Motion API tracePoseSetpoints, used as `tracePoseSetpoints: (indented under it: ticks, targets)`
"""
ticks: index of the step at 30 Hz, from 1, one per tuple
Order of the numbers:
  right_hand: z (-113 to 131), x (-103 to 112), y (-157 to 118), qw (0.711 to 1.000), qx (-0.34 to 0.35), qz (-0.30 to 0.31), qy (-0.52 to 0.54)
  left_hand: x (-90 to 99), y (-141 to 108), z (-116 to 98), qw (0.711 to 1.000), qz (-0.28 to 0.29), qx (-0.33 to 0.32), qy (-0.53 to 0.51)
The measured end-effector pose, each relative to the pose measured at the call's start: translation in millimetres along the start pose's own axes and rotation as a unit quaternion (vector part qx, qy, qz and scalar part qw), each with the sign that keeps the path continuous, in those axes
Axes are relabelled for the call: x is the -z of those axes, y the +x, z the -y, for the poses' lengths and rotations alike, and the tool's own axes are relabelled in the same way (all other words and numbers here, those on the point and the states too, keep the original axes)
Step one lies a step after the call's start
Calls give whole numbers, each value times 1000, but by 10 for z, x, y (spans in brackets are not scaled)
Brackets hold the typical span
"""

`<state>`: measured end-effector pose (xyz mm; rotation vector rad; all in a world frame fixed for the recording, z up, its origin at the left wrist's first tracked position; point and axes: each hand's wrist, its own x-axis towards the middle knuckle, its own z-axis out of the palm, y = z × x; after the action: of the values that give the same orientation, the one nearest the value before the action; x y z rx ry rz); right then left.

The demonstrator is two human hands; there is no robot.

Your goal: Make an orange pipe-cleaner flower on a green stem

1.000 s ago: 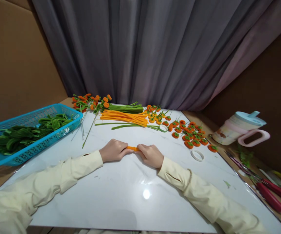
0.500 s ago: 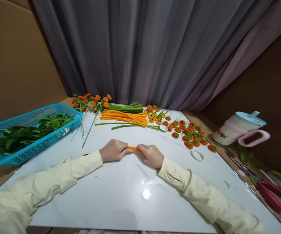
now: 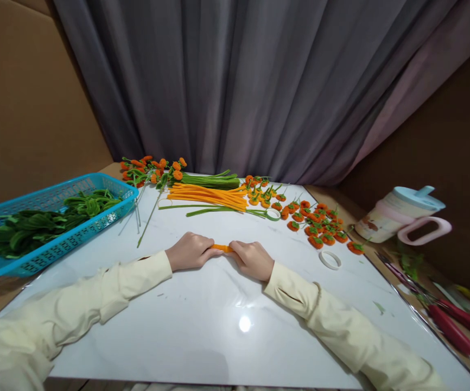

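Between my two hands runs a short stretch of orange pipe cleaner (image 3: 221, 248), its ends hidden in my fingers. My left hand (image 3: 190, 251) is closed on one side of it, and my right hand (image 3: 254, 259) pinches the other side. Just beyond lies a bundle of orange pipe cleaners (image 3: 202, 195), with green pipe cleaners (image 3: 210, 181) behind it. A few loose green stems (image 3: 210, 210) lie in front of the bundle, by a greenish ring (image 3: 273, 215). Several small orange flower heads with green tops (image 3: 315, 231) spread to the right.
A blue basket (image 3: 76, 233) with green leaves stands at left. Stemmed orange flowers (image 3: 159, 169) lie at the back left. On the right are a white ring (image 3: 330, 259), a lidded cup (image 3: 398, 214) and red-handled pliers (image 3: 452, 328). A grey curtain (image 3: 235, 87) hangs behind the white table (image 3: 170, 336).
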<state>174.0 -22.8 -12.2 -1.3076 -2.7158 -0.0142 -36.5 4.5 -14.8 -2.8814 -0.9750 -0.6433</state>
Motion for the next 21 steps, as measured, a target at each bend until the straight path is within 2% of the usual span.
tracePoseSetpoints:
  ticks: [6, 21]
  targets:
    - [8, 8, 0, 1000, -1, 7, -12, -7, -4, 6, 1000, 5, 1, 6]
    - [-19, 0, -4, 1000, 18, -21, 8, -11, -7, 14, 1000, 7, -7, 1]
